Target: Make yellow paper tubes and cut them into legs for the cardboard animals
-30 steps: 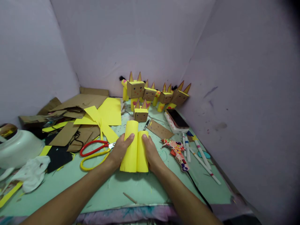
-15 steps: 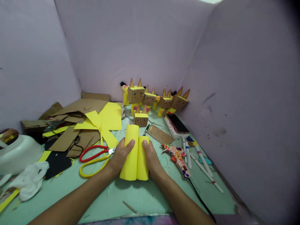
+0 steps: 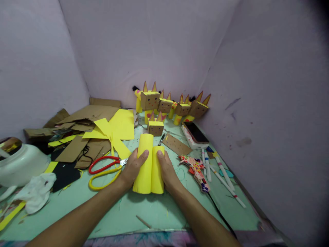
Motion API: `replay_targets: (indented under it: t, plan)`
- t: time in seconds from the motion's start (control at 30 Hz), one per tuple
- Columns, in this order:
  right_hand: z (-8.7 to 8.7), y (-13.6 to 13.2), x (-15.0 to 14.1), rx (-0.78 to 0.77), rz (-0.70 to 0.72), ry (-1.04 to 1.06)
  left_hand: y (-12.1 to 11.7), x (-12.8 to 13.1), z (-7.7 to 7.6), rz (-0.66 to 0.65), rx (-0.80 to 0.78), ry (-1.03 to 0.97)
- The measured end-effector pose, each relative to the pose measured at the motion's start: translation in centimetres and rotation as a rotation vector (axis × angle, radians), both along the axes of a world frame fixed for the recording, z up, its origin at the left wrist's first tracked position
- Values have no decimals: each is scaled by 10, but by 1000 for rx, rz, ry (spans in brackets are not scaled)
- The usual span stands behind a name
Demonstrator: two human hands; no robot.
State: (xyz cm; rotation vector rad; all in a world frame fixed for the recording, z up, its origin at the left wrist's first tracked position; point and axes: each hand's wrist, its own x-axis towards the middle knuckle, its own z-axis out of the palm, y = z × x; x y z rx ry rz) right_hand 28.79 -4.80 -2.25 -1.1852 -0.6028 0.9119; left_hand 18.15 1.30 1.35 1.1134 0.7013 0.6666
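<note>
Your left hand point(image 3: 134, 168) grips the taller yellow tube point(image 3: 145, 168), your right hand point(image 3: 169, 171) the shorter tube point(image 3: 157, 173) — side by side, touching, between your palms. Scissors point(image 3: 117, 161) lie just beside your left hand — a patterned glue gun point(image 3: 195, 168) lies near your right.

Craft corner: glue gun point(image 3: 196, 171), scissors point(image 3: 122, 162) (cardboard scraps point(image 3: 94, 113) too).

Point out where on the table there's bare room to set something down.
One patch lies between the white cloth and left forearm. Another is between the black cord and the near ends of the markers. There's room before the yellow tubes, around a small stick. Crowded: cardboard and yellow paper back left, figures at the back.
</note>
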Motion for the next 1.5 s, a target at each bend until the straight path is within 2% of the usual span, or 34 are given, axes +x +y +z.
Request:
replay_targets:
  t: [0.2,0.6,0.73,0.87,0.93,1.07,1.3,1.5]
  plan:
    - [0,0,0,-7,19,35,0,1,-1,8,3,4]
    - [15,-4,-2,38,76,129,3,-3,-1,1,81,9]
    - [19,-9,4,61,131,38,6,-7,6,11,111,3]
    - [36,-6,24,39,63,-242,23,-18,16,56,98,8]
    - [49,5,34,53,54,-342,34,-28,20,112,70,15]
    - [69,46,44,157,106,-364,47,-44,17,195,1,16]
    - [79,123,32,192,-10,-596,41,-45,-6,264,-86,-16]
    - [90,169,21,183,-53,-837,38,-45,-9,317,-110,-67]
